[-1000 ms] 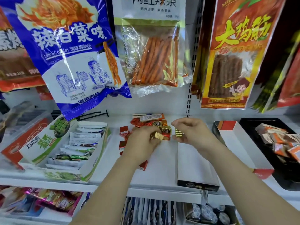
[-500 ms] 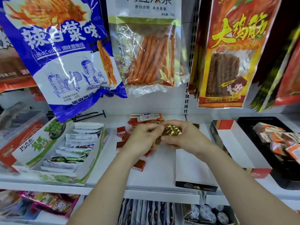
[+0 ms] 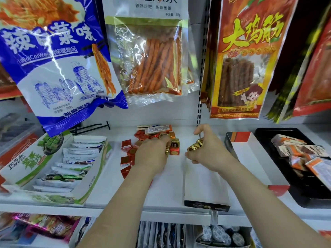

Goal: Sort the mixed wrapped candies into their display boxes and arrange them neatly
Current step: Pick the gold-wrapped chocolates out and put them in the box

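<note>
A pile of mixed wrapped candies [image 3: 143,136], red squares and gold foil pieces, lies on the white shelf near the back. My left hand [image 3: 152,154] rests on the pile's right side with its fingers curled round a gold candy [image 3: 167,150]. My right hand [image 3: 207,151] is a little to the right and grips several gold candies [image 3: 195,145] in its curled fingers. A narrow white display box with a black front [image 3: 206,190] lies under my right wrist. A white box with red corners [image 3: 250,154] sits to its right.
A green and white box of wrapped bars [image 3: 89,185] stands at the left. A black tray [image 3: 308,185] with orange and white packets is at the far right. Large snack bags [image 3: 146,56] hang above the shelf. More goods fill the shelf below.
My hands had met over the pile, passing gold candy to the right hand. Now they have parted: the left is back on the pile, the right holds the gold candies to the right.
</note>
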